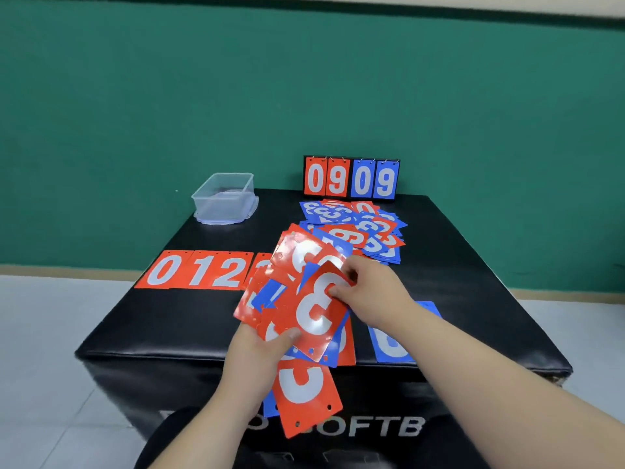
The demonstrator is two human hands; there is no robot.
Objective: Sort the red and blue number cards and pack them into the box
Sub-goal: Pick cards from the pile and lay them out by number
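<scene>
Centre frame, over the black padded block (169,319): both hands on a fan of red & blue number cards.
L hand (260,353) grips the messy fan (291,255) from below, thumb curled over its lower edge. R hand (372,292) pinches the top edge of the front red 3 card (314,309), thumb & fingers closed on it. One more red card (304,397) sticks out under the L hand, lower centre. Mixed loose pile (358,228) lies on the block just above the hands, w/ the 09/09 flip stand (351,179) upright behind it. Row of red cards (199,270) reading 0, 1, 2 lies flat at mid-left. Blue card (392,346) lies flat right of centre, partly under the R forearm. Clear plastic box (225,198) sits at the block's far left corner, upper-left of the pile, well apart from the hands.
</scene>
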